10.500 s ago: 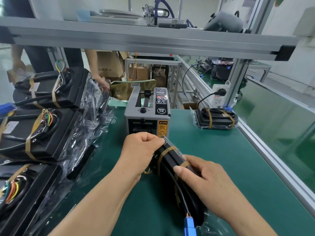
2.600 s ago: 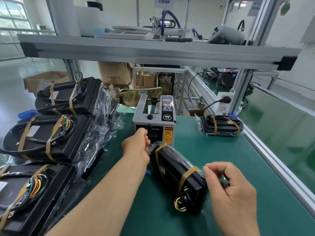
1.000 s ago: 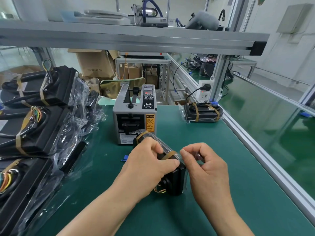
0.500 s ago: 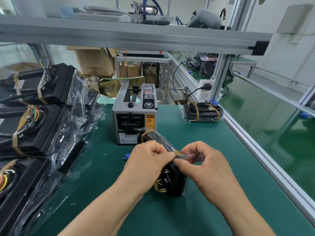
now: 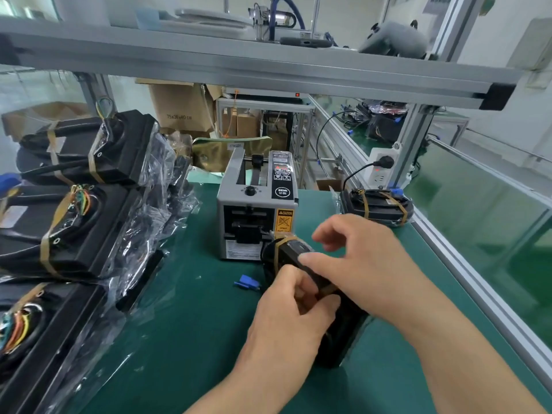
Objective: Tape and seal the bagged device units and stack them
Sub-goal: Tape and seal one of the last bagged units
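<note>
Head view: left hand (image 5: pixel 292 318) curled round black plastic-bagged device unit (image 5: pixel 292 253), hiding its middle; right hand (image 5: pixel 367 264) blurred, grip unclear.

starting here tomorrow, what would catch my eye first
Both hands at the centre: the left hand grips a black bagged unit on the green mat, the right hand over it. Just behind stands a grey tape dispenser, and down the left edge lies a row of bagged, taped units.

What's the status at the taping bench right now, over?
Left hand grips bagged unit near end. Right hand presses its taped top. Tape dispenser just behind. Blue connector loose beside, nothing blocking.
</note>
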Available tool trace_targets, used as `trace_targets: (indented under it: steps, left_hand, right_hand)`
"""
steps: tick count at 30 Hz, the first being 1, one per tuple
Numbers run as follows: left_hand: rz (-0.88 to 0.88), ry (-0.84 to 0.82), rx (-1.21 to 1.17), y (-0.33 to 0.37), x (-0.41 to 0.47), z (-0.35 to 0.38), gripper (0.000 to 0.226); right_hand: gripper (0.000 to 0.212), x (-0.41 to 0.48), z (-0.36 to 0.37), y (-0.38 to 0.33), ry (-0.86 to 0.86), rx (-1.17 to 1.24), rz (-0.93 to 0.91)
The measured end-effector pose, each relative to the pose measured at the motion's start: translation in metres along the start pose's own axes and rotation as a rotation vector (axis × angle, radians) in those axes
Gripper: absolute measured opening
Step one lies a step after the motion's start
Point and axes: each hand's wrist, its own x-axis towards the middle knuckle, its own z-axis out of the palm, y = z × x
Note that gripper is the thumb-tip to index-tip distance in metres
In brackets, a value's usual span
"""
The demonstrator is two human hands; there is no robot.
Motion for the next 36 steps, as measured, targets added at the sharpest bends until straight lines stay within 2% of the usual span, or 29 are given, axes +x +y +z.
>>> trace_targets:
  steps: [5,11,17,19,28,31,36]
  left_hand:
    - [-0.001,-0.021,-0.076,-0.002,0.003,-0.001,0.034]
    - [-0.006,-0.074,-0.072,-0.006,0.004,-0.009,0.036]
    - [-0.021,-0.069,-0.055,-0.003,0.005,-0.011,0.037]
    - [-0.034,-0.081,-0.059,-0.003,0.005,-0.012,0.035]
    - [-0.02,-0.102,-0.014,0.001,0.004,-0.014,0.036]
    - [-0.03,-0.112,-0.032,0.002,0.004,-0.014,0.035]
    - [-0.017,-0.128,-0.025,0.001,0.005,-0.015,0.038]
  right_hand:
    - [0.035,0.035,0.019,-0.008,-0.147,-0.246,-0.025]
    - [0.021,0.044,0.02,-0.004,-0.155,-0.256,-0.095]
    - [0.005,0.046,0.025,-0.012,-0.127,-0.614,-0.245]
    - [0.007,0.047,0.025,-0.017,-0.139,-0.674,-0.262]
    - [0.028,0.045,0.018,-0.026,-0.21,-0.79,-0.283]
    - [0.01,0.047,0.014,-0.024,-0.199,-0.781,-0.278]
    - [0.009,0.045,0.017,-0.023,-0.177,-0.774,-0.276]
